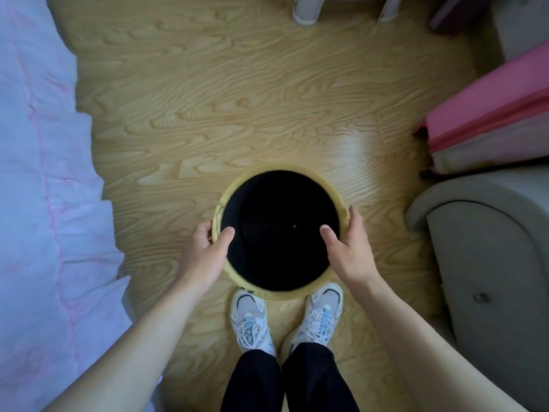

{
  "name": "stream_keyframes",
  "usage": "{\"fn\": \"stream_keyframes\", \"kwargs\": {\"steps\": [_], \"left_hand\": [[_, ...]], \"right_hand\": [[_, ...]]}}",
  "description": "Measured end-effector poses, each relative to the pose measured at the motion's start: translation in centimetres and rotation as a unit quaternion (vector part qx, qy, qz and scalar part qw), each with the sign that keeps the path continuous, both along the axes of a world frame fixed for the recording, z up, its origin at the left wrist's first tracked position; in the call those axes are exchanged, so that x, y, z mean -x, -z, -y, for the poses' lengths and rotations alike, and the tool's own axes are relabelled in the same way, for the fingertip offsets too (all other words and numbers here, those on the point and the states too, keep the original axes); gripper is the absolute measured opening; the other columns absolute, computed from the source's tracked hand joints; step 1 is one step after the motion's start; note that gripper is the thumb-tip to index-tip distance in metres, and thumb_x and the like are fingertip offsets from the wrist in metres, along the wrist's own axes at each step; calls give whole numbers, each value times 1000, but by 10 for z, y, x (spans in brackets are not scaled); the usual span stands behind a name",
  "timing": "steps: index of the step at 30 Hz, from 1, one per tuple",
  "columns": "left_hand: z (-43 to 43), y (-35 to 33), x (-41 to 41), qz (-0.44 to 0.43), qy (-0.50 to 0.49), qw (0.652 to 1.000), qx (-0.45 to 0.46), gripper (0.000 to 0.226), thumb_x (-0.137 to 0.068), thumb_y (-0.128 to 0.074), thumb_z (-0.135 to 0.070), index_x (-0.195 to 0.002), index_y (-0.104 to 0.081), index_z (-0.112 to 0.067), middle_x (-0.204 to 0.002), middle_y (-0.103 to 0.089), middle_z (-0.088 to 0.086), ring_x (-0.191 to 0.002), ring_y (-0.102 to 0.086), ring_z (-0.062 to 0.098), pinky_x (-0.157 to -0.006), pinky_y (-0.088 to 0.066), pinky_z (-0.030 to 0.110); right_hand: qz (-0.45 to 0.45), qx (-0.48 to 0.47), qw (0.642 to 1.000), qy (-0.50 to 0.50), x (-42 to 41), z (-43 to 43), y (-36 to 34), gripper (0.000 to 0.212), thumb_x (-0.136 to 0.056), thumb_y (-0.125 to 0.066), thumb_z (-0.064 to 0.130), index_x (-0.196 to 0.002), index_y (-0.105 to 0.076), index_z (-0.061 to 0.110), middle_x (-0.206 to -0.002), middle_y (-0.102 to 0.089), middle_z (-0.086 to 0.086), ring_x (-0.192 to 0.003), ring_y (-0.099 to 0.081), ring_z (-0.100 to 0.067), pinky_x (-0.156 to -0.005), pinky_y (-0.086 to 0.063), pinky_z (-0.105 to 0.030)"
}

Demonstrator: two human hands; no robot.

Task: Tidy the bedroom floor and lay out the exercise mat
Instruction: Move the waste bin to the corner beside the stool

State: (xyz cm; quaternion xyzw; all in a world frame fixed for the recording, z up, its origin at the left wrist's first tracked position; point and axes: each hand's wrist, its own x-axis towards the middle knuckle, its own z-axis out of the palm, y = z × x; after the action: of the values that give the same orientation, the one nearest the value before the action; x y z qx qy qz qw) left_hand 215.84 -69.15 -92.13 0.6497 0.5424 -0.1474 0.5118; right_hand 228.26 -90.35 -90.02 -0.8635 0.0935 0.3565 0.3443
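Note:
I hold a round cushion (280,230), black on top with a yellow rim, in front of me above the wooden floor (237,99). My left hand (205,248) grips its left edge, thumb on the black top and fingers under the rim. On the opposite edge my right hand (347,248) clasps it the same way. The cushion's near edge hides the toes of my white sneakers (252,319). A folded pink mat (490,114) leans at the right edge of the view.
A bed with a pale lilac cover (44,203) fills the left side. A grey cabinet with a round knob (490,278) stands at the right. White plastic stool legs (303,13) show at the top. Open wooden floor lies ahead.

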Motion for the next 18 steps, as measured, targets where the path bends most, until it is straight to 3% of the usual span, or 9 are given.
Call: {"fn": "stream_keyframes", "kwargs": {"steps": [4, 7, 8, 11, 15, 18], "left_hand": [[4, 0, -5, -6, -37, 999, 13, 73, -55, -57, -70, -119, -55, -35, -99, -68, -18, -86, -65, 2, -80, -47, 34], [8, 3, -7, -9, -58, 998, 22, 71, -54, -62, -65, -118, -53, -36, -106, -70, -10, -93, -68, 13, -90, -53, 40], [9, 3, -7, -11, -64, 997, 28, 71, -54, -64, -63, -119, -52, -36, -108, -69, -10, -97, -67, 13, -92, -52, 41], [13, 2, -7, -9, -67, 996, 57, 70, -52, -66, -60, -117, -48, -40, -106, -63, -19, -96, -58, -2, -81, -46, 27], [17, -5, -15, 20, -67, 995, 75, 58, -54, -71, -51, -108, -52, -43, -107, -71, -12, -103, -66, 9, -90, -52, 36], [20, -20, -33, 48, -71, 993, 78, 54, -53, -71, -49, -103, -51, -50, -103, -66, -20, -99, -57, -11, -83, -46, 29]], "right_hand": [[-46, 7, 998, 44, -7, -2, -1, 73, -94, -61, 38, -156, -27, 21, -153, -46, -8, -142, -43, -26, -116, -34, -36], [-61, -1, 996, 62, -11, -4, -3, 70, -91, -65, 38, -152, -32, 25, -144, -55, -5, -127, -55, -23, -112, -43, -42], [-62, -3, 996, 62, -12, -3, -4, 72, -89, -66, 39, -151, -32, 25, -144, -56, -5, -127, -56, -23, -113, -43, -44], [-69, -9, 995, 66, -17, 0, -10, 78, -86, -68, 40, -153, -30, 27, -144, -57, -3, -132, -55, -24, -114, -43, -47], [-45, -9, 997, 57, -32, 7, -24, 75, -84, -69, 37, -150, -36, 27, -138, -61, -2, -125, -60, -24, -110, -46, -47], [-31, -17, 998, 53, -52, 9, -41, 76, -82, -68, 38, -150, -36, 27, -139, -59, -1, -126, -59, -25, -110, -46, -47]]}}
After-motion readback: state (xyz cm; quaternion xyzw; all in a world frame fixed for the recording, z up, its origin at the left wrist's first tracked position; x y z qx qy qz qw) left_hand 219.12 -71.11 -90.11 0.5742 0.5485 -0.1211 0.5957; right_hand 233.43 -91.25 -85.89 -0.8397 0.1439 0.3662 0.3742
